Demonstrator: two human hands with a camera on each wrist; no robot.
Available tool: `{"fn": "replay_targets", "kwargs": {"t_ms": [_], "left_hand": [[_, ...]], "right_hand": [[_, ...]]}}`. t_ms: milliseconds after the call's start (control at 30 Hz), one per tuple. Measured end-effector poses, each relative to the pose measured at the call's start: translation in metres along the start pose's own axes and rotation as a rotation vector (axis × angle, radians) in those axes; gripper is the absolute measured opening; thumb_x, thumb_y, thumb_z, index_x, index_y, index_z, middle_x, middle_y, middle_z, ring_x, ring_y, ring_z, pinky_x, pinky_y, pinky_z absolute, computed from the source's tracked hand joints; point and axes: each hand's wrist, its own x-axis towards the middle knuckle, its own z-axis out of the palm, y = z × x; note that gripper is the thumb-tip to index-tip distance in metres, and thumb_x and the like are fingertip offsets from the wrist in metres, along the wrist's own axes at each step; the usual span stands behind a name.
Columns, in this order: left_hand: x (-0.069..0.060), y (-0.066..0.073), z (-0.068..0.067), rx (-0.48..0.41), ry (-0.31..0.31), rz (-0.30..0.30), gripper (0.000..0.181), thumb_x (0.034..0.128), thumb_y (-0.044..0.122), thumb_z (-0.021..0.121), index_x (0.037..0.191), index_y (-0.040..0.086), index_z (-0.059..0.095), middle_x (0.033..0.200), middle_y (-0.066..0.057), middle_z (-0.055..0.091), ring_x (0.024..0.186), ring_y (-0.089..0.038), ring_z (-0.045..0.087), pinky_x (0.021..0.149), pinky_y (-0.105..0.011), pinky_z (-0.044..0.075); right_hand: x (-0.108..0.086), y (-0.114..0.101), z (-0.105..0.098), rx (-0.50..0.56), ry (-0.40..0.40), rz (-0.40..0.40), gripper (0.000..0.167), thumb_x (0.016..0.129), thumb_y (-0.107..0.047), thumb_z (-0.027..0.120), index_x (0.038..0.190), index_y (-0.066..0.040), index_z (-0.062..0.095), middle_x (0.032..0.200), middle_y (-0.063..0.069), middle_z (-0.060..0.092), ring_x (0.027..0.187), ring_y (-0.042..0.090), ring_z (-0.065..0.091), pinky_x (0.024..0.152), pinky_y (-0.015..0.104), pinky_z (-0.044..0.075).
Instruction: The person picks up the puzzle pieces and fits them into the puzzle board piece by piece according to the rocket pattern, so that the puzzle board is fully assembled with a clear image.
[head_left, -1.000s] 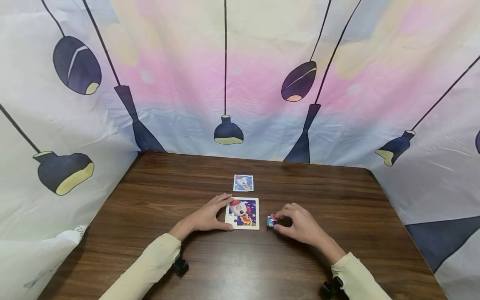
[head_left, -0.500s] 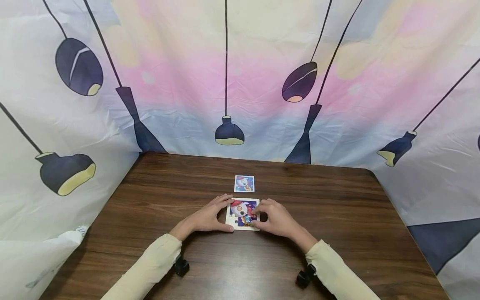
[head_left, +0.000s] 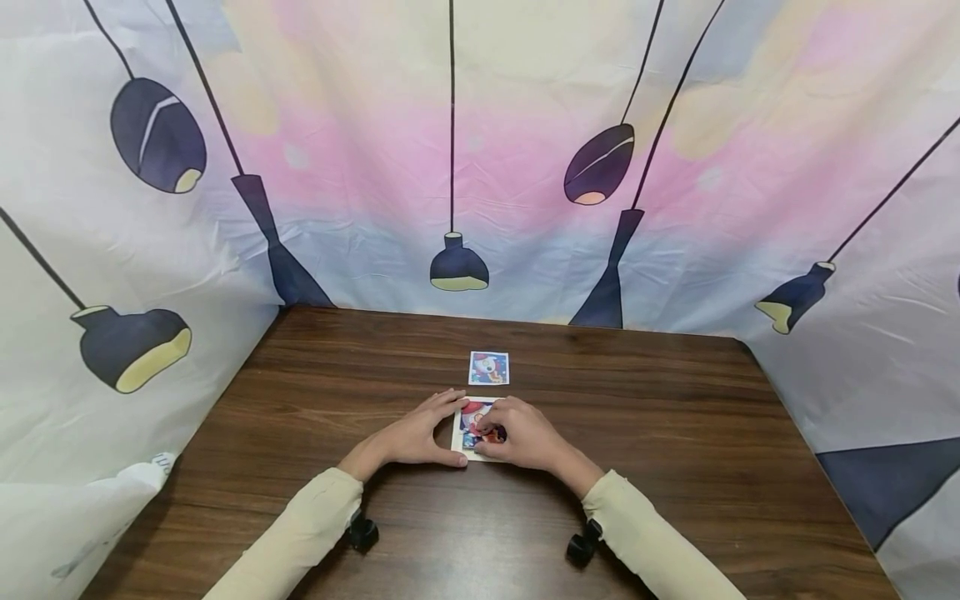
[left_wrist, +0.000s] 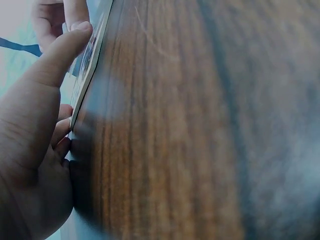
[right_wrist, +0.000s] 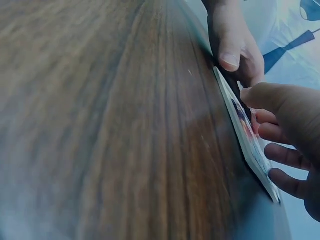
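Observation:
A small square jigsaw puzzle tray [head_left: 455, 442] with a pale rim and a cartoon space picture lies on the table. My left hand [head_left: 415, 433] holds its left side, thumb by the near corner and fingers by the far one. Over the tray's lower left part, my right hand [head_left: 525, 435] pinches a small blue and red puzzle piece [head_left: 470, 442] between thumb and fingers. That hand covers the tray's right side. Seen from the right wrist, the tray [right_wrist: 245, 137] lies flat and the pinched piece is mostly hidden behind the thumb.
Behind the tray lies a small square picture card [head_left: 489, 368] with a similar cartoon. The dark wooden table [head_left: 337, 367] is bounded by a hanging cloth [head_left: 360, 167] printed with lamps. Each sleeve carries a small black wrist camera [head_left: 363, 533].
My right hand has brought the puzzle piece from the table right of the tray leftwards, over the tray to its lower left. My left hand has stayed at the tray's left side.

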Motion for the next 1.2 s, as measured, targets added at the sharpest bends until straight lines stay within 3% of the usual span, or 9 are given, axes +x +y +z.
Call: {"fn": "replay_targets", "kwargs": {"t_ms": [600,867,1200], "left_hand": [[-0.0006,0.0009,-0.0005,-0.006,-0.005,0.011,0.105,0.0810,0.062,0.079,0.161,0.012,0.034,0.170,-0.005,0.022,0.157,-0.035,0.012,0.120,-0.063,0.022],[0.0000,-0.0014,0.0004,0.004,-0.005,0.009,0.103,0.0816,0.063,0.078,0.161,0.015,0.033,0.170,-0.001,0.022,0.157,-0.030,0.011,0.121,-0.061,0.021],[0.0002,-0.0014,0.0005,0.004,0.003,0.018,0.100,0.0836,0.062,0.076,0.161,0.015,0.034,0.169,-0.002,0.023,0.157,-0.030,0.012,0.120,-0.062,0.022]], "right_hand": [[0.0036,0.0005,0.0065,-0.022,-0.004,-0.036,0.021,0.093,-0.039,0.075,0.107,-0.024,0.081,0.096,-0.012,0.071,0.092,0.005,0.061,0.084,0.032,0.051],[0.0032,-0.0029,0.0051,-0.030,-0.008,-0.041,0.021,0.092,-0.038,0.077,0.108,-0.026,0.082,0.094,-0.012,0.069,0.088,0.004,0.058,0.076,0.030,0.047],[0.0055,-0.0058,0.0037,-0.057,-0.017,-0.050,0.021,0.090,-0.034,0.078,0.108,-0.024,0.082,0.096,-0.010,0.068,0.090,0.007,0.058,0.077,0.031,0.048]]}}
